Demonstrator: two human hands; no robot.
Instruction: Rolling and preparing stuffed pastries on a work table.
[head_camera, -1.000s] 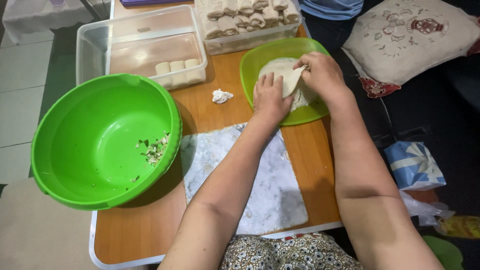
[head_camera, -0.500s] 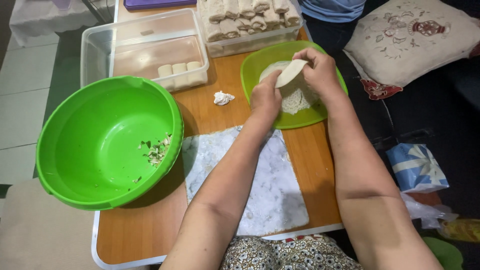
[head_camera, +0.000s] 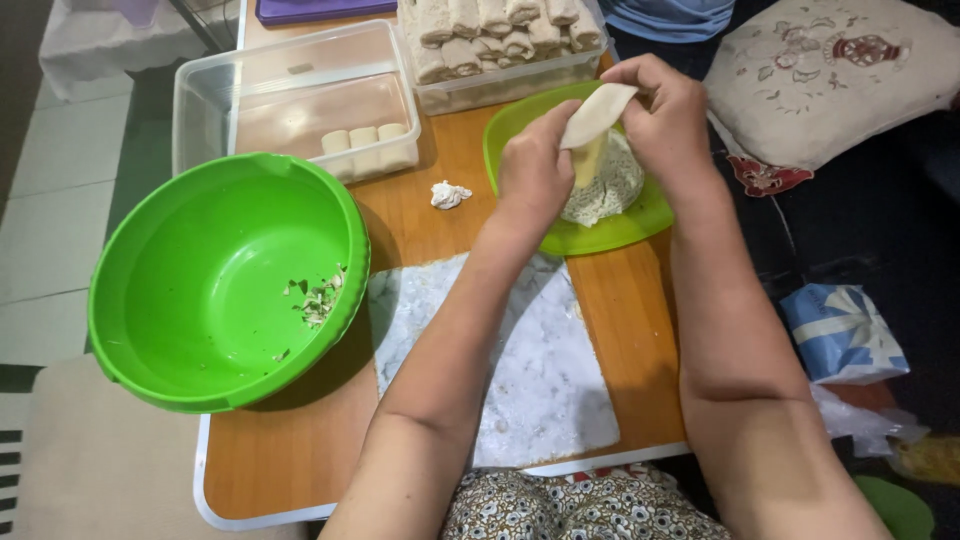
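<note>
Both my hands hold one thin pale wrapper sheet (head_camera: 597, 115), lifted above the green plate (head_camera: 600, 235). My left hand (head_camera: 532, 170) pinches its lower edge and my right hand (head_camera: 665, 120) grips its upper end. Under the sheet a stack of more wrappers (head_camera: 610, 190) lies on the plate. A marbled white board (head_camera: 530, 370) lies on the wooden table (head_camera: 440, 240) below my forearms. To the left stands a big green bowl (head_camera: 225, 280) with a few green and white scraps of filling (head_camera: 318, 298) inside.
A clear box (head_camera: 300, 95) with three pale rolls (head_camera: 365, 140) stands at the back left. A second clear box (head_camera: 500, 40) of stacked rolls sits behind the plate. A small white lump (head_camera: 449, 194) lies on the table. Cushion (head_camera: 830, 75) and blue-white packet (head_camera: 840, 335) at right.
My hands have peeled one wrapper off the stack and raised it above the plate. One second ago both hands lay flat on the stack.
</note>
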